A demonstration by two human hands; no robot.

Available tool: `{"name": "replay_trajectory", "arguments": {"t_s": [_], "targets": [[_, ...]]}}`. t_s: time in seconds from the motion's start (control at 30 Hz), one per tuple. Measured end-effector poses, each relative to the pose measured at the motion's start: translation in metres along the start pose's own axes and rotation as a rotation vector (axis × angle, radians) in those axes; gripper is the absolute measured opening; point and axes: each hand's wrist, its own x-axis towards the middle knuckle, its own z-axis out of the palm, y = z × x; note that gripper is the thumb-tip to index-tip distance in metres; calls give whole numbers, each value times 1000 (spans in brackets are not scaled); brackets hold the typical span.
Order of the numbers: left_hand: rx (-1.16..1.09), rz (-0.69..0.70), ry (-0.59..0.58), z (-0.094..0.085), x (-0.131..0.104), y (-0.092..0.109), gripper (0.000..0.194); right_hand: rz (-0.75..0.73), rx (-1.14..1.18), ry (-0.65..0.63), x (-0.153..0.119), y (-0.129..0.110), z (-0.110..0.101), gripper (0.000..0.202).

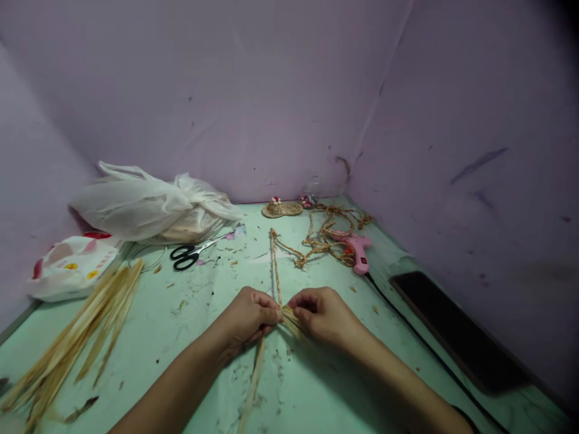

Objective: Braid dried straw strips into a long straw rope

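Observation:
A thin braided straw cord (275, 265) runs toward me from a knot on the table into my two hands. My left hand (253, 316) pinches the near end of the braid between thumb and fingers. Right beside it, my right hand (319, 310) is closed on loose flat straw strands (292, 320) that fan out of the braid. One long pale strip (253, 386) hangs below my left hand toward the table's front. The fingertips of both hands almost meet and hide the exact point where the strands cross.
Dried straw strips (85, 325) lie at left, near black-handled scissors (186, 255), a printed packet (75, 268) and a knotted white bag (149, 202). Coiled braid (332, 226), a pink glue gun (359, 250) with black cable and a dark phone-like slab (456, 331) are at right. A small woven sole (287, 209) sits behind.

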Motion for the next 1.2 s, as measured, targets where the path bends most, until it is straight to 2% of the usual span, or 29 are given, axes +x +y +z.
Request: {"name": "replay_trajectory", "arguments": {"t_s": [0.23,0.5,0.7,0.93,1.03,1.2], "targets": [[5,-6,0,2,-2,2,16,21,162,-28,-1,-1,3,16],[5,-10,10,2,-1,0,13,39,187,-131,-5,-8,-4,13],[5,-5,8,2,-2,0,12,61,225,-95,-4,-8,-2,11],[9,18,-4,2,0,-1,12,288,378,-82,-2,-13,0,9],[31,17,3,3,-1,0,12,322,387,-85,-1,-14,1,5],[45,7,11,5,-3,3,13,241,224,-87,3,-8,6,8]]}}
